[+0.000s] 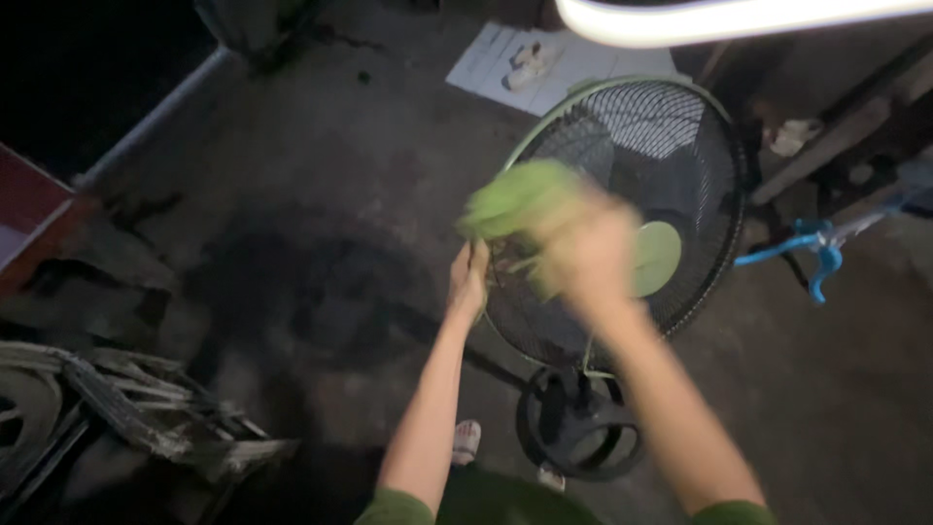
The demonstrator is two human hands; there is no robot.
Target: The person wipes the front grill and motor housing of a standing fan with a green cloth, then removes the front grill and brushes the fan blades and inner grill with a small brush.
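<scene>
One pedestal fan (pixel 671 165) stands on a dark concrete floor (pixel 321 194), its round black wire grille rimmed in pale green, with a pale green hub disc (pixel 657 258) at the grille's 4 o'clock. One round black base (pixel 580 423) sits directly below, at 6 o'clock from the grille.

The left hand (pixel 468 277) is closed on the grille rim at its 9 o'clock edge, fingers wrapped on the wire. The right hand (pixel 588 255) is in front of the grille's lower left area and is heavily blurred; it is bunched on one green cloth (pixel 515 199), which extends from the hand toward 10 o'clock and lies against the grille face. Exact finger placement cannot be determined because of the blur.

Count of other items: one white sheet (pixel 525 63) on the floor at 11 o'clock from the fan, carrying one small pale object; one blue hook-shaped part (pixel 812 248) at 3 o'clock from the grille; one pile of grey slats (pixel 126 408) at 8 o'clock in the frame; one bright tube light (pixel 719 19) along the top edge. No open container shows contents.
</scene>
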